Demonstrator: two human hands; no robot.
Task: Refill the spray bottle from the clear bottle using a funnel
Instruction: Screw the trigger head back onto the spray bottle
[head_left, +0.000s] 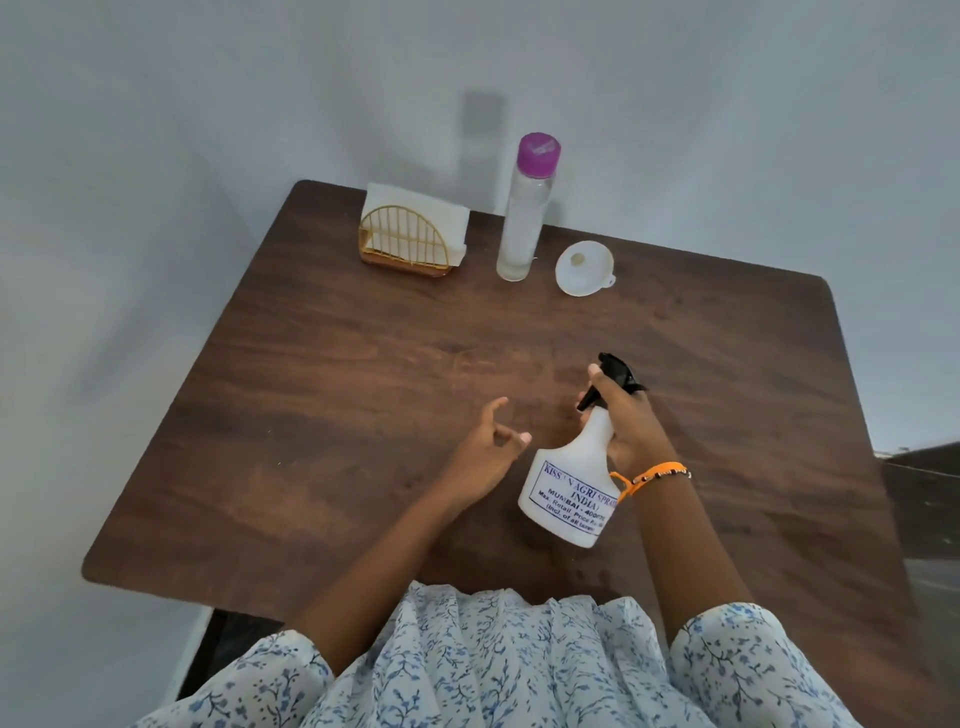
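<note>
Brown tabletop: my right hand grips the capped spray bottle; left hand loose, empty. Far edge: funnel, clear bottle capped. Nothing poured.

White spray bottle, blue-bordered label in blue print, partly hidden by wrist: "KISS.. AGRI SPRA..", "INDIA", "MUMBAI - 400...", "Max. Retail Price Rs...", "(Incl. of all taxes)". Remaining characters unreadable. No other legible text in view.

white spray bottle tilted; clear bottle upright beside white funnel.
</note>
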